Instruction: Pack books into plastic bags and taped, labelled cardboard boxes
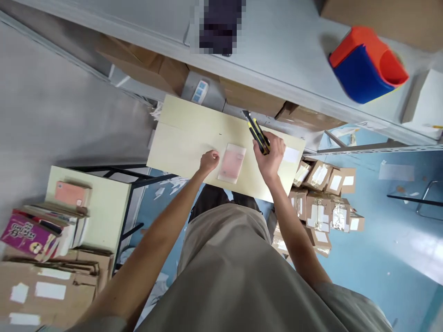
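My right hand (272,157) is wrapped round a black-and-yellow utility knife (259,136), its metal tip pointing away from me above the pale table (187,133). Left of that hand lies a flat pink book (232,162), which seems to be in a clear wrapper. Just beside the book's left edge is my left hand (209,161), its fingers curled closed. Whether anything thin is pinched in them is hidden. A white paper label (290,155) lies on the table to the right of my right hand.
A grey shelf (277,60) with a red-and-blue holder (367,67) runs above the table's far side. A power strip (200,92) lies behind the table. Taped cardboard boxes (318,207) stack at right. Books (44,230) and flattened cartons (48,290) sit at left.
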Tool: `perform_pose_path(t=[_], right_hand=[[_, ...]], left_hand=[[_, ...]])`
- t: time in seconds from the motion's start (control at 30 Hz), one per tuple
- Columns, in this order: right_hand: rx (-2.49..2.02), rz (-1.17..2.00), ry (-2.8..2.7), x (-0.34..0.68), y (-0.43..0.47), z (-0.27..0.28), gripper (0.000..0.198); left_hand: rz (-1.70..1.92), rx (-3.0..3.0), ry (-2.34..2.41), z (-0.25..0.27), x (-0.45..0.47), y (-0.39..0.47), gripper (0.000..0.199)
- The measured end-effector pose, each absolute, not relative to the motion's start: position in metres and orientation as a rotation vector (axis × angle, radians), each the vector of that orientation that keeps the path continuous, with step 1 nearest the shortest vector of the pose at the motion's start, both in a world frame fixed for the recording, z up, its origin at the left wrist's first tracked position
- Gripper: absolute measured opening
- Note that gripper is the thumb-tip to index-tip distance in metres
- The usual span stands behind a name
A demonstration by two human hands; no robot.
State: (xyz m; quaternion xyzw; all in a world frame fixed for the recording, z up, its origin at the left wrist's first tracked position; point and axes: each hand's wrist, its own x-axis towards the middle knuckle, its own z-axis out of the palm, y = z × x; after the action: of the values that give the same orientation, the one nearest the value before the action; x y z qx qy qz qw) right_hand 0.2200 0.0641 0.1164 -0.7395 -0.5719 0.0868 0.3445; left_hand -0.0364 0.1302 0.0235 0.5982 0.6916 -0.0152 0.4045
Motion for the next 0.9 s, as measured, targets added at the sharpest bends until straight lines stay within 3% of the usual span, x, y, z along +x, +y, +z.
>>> perform_pose_path(t=[0.17,0.37,0.6,0.9], right_hand=[[-2.032,0.398,-1.275,0.192,0.018,0.066,0.038],[-2.216,0.734,-1.093,0.151,-0.009,0.042,0.052],[-2.449,0.959,-1.237,0.101,0.021,0.046,0.057],[-2.706,1.04,-1.294,0.053,0.073,0.043,0.061]], left_hand=[[-0.116,1.499,1.7,0.001,-0.025,0.102,0.031],[-0.12,1.67,1.526,-0.01,-0.038,0.103,0.036],[-0.184,2.284,0.954,-0.011,-0.073,0.156,0.057],[-0.394,2.488,0.619,-0.012,-0.082,0.193,0.075]])
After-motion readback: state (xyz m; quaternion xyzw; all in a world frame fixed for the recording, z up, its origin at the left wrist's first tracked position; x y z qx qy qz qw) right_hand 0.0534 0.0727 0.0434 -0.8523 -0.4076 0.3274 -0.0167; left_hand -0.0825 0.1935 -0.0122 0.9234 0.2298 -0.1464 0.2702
